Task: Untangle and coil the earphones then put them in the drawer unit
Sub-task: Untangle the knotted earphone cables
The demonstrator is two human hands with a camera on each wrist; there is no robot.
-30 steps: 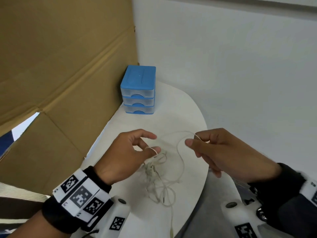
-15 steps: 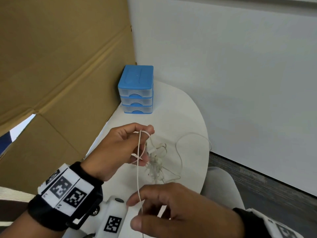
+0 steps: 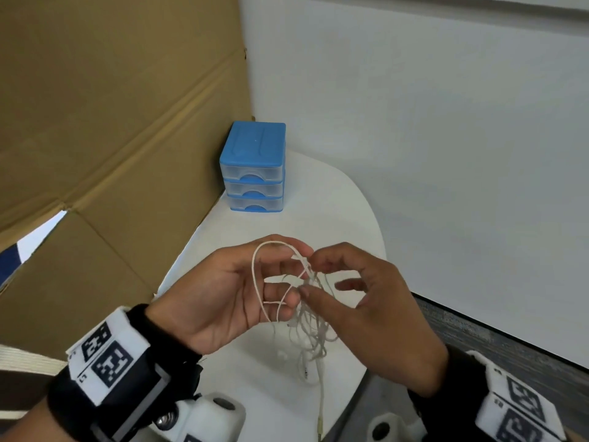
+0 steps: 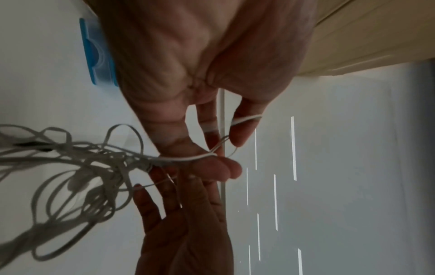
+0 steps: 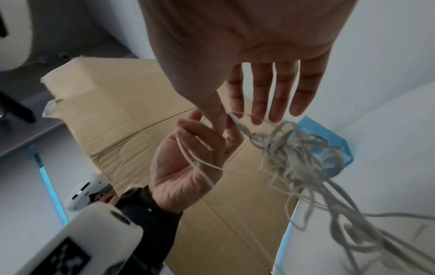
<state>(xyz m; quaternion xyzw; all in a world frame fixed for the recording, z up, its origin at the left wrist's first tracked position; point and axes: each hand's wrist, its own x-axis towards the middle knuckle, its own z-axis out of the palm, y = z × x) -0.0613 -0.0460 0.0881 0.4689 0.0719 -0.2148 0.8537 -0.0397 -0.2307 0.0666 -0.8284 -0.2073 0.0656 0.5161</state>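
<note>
The white earphones (image 3: 310,330) hang as a tangled bunch above the white table (image 3: 318,202). My left hand (image 3: 287,275) is palm up, with one strand looped round its fingers and pinched under the thumb (image 4: 212,167). My right hand (image 3: 310,275) is close against it, fingers nearly straight, with thumb and forefinger on either side of the strand at the tangle's top. The left wrist view shows the earphones (image 4: 94,167) trailing left of my left hand (image 4: 233,156). The blue drawer unit (image 3: 253,167) stands at the table's far end, all three drawers closed.
A tall cardboard sheet (image 3: 111,122) walls off the left side of the table. A white wall (image 3: 446,154) runs behind and to the right. The table's curved right edge drops to grey floor (image 3: 510,339).
My right hand came back up from near my body to the left hand's fingertips. The strand it pulled down now loops round the left fingers, and the left hand has turned palm up.
</note>
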